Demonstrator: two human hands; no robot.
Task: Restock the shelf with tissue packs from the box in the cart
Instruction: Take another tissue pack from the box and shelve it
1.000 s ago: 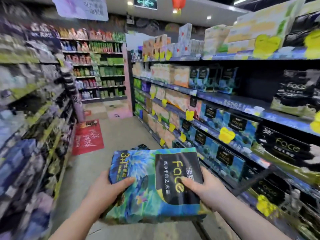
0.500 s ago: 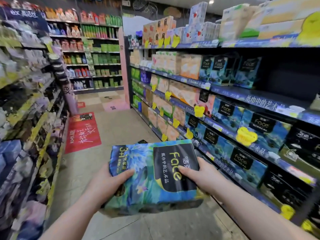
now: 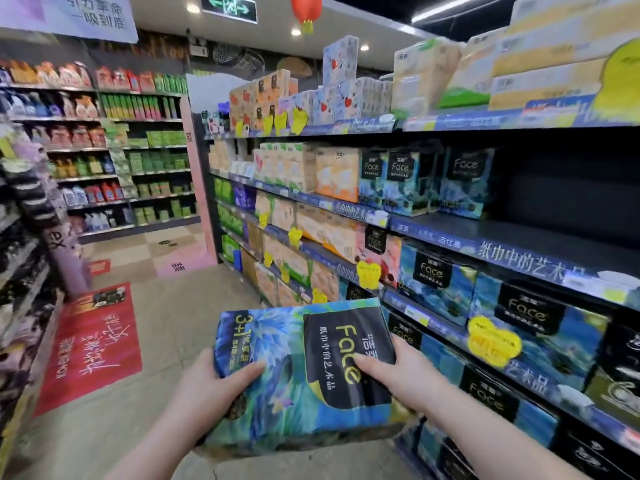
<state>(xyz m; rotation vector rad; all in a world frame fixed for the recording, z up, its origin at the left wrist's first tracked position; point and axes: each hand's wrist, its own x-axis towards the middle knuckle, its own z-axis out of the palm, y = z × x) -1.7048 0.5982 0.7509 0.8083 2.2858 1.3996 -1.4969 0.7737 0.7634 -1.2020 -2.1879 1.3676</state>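
Blue "Face" tissue pack (image 3: 304, 372) held level in the near foreground, left hand (image 3: 211, 389) and right hand (image 3: 398, 372) grasping opposite ends, apparently for carrying toward the half-empty right-hand shelf (image 3: 519, 237)

A red floor mat (image 3: 90, 348) with white lettering lies along the aisle floor's left edge. Overhead, a green exit sign (image 3: 228, 8) hangs just beside a red lantern (image 3: 306, 10). Detergent bottles (image 3: 102, 192) fill the end-wall shelving (image 3: 104, 176).
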